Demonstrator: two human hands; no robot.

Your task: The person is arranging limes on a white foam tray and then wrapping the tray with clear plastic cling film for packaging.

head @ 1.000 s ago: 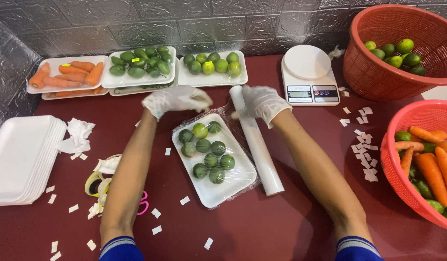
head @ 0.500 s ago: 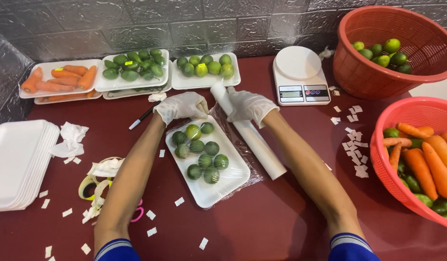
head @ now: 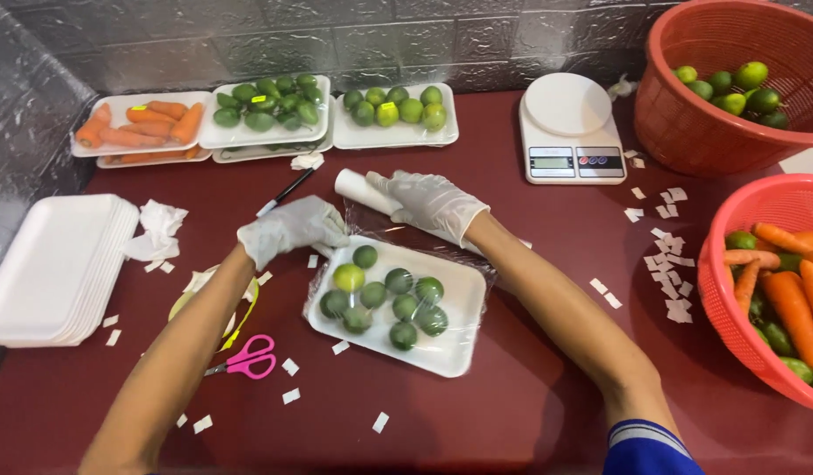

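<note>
Nine limes (head: 385,296) sit on one white tray (head: 450,345) in the middle of the bench (head: 477,413). The left hand (head: 288,229) pinches clear wrap at the tray's edge. The right hand (head: 431,202) rests curled on one wrap roll (head: 360,191).

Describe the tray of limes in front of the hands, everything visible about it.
The tray is a white rectangular foam dish with a raised rim, lying flat and skewed on the dark red table. It holds nine round limes, mostly dark green, one yellower. Clear film drapes over its far end. The gloved left hand rests at its far left corner; the right hand lies on the film roll just behind it.
</note>
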